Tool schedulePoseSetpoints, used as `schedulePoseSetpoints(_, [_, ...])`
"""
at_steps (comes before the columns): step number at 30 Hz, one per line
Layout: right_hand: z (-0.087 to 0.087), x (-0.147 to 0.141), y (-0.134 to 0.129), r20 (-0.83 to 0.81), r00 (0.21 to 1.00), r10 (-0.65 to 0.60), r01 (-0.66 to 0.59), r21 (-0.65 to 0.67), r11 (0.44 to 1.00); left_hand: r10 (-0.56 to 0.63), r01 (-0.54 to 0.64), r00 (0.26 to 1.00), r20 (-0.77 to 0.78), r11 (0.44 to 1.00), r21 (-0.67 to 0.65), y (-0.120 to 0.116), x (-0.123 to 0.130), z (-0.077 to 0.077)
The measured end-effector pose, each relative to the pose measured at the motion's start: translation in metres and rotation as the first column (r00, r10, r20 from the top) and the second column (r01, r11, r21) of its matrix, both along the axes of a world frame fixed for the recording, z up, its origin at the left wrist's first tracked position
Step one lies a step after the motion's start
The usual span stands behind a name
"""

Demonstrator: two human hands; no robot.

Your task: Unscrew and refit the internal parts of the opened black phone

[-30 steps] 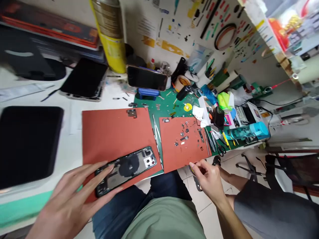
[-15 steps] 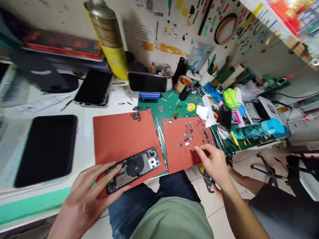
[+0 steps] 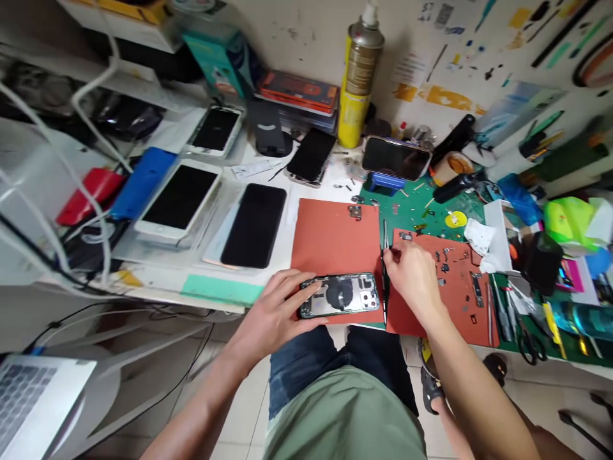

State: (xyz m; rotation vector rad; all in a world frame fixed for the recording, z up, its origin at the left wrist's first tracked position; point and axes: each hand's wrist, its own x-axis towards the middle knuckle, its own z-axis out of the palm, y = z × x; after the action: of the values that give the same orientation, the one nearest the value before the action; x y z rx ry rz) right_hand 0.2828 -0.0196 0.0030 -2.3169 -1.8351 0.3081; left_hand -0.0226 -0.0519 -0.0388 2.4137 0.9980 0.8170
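Note:
My left hand [image 3: 282, 306] grips the left end of an opened phone housing [image 3: 354, 295], thumb below and fingers over its top edge. The housing lies on the front of the left red-brown mat [image 3: 330, 239], showing a dark round patch and camera openings at its right end. My right hand [image 3: 414, 275] is closed in a pinch on the tweezers [image 3: 385, 231] in the gap between the mats; its fingertips are partly hidden. Small phone parts [image 3: 445, 262] are spread over the right red-brown mat [image 3: 416, 319]. A small metal part [image 3: 355, 212] rests at the left mat's upper corner.
Behind the mats, a phone [image 3: 396, 158] leans on a blue stand [image 3: 383, 183], near a yellow spray can [image 3: 357, 83]. A black phone [image 3: 255, 225] and a white tablet [image 3: 179, 197] lie left. Scissors [image 3: 530, 345] and several tools are right; another person's foot [image 3: 433, 390] is below.
The view has swung left. My right hand has moved left from the small parts to the tweezers between the mats. My left hand still holds the phone housing, which now lies more level.

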Motion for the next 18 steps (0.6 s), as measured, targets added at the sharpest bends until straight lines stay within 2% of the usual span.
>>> schedulePoseSetpoints(4, [-0.002, -0.007, 0.011, 0.047, 0.999, 0.013, -0.013, -0.018, 1.0, 0.017, -0.018, 0.999, 0.028, 1.0, 0.009, -0.002, 0.001, -0.002])
schedulePoseSetpoints(8, [0.003, -0.002, 0.015, 0.058, 0.998, -0.022, 0.023, -0.015, 1.0, 0.02, -0.02, 0.999, 0.048, 1.0, -0.01, -0.003, 0.001, -0.005])
schedulePoseSetpoints(10, [0.009, 0.006, 0.018, -0.027, 0.997, -0.069, 0.07, 0.015, 0.997, 0.025, -0.024, 0.999, 0.044, 1.0, -0.008, -0.003, 0.001, -0.006])
schedulePoseSetpoints(11, [0.012, 0.01, 0.018, -0.158, 0.982, -0.106, 0.115, 0.045, 0.992, 0.026, -0.026, 0.999, 0.041, 1.0, -0.003, -0.003, 0.001, -0.006])
schedulePoseSetpoints(12, [0.015, 0.014, 0.018, -0.343, 0.93, -0.136, 0.169, 0.068, 0.983, 0.026, -0.026, 0.999, 0.039, 1.0, 0.003, -0.003, 0.001, -0.006])
schedulePoseSetpoints(13, [0.018, 0.016, 0.016, -0.544, 0.826, -0.147, 0.223, 0.076, 0.972, 0.027, -0.027, 0.999, 0.037, 1.0, 0.007, -0.003, 0.001, -0.006])
schedulePoseSetpoints(15, [0.022, 0.015, 0.007, -0.833, 0.543, -0.104, 0.275, 0.06, 0.959, 0.03, -0.031, 0.999, 0.033, 0.999, 0.012, -0.003, 0.002, -0.006])
schedulePoseSetpoints(16, [0.023, 0.011, 0.001, -0.893, 0.445, -0.066, 0.258, 0.058, 0.964, 0.032, -0.033, 0.999, 0.031, 0.999, 0.017, -0.003, 0.002, -0.005])
schedulePoseSetpoints(18, [0.021, -0.003, -0.016, -0.93, 0.367, 0.017, 0.208, 0.1, 0.973, 0.031, -0.032, 0.999, 0.027, 0.999, 0.029, -0.003, 0.002, -0.004])
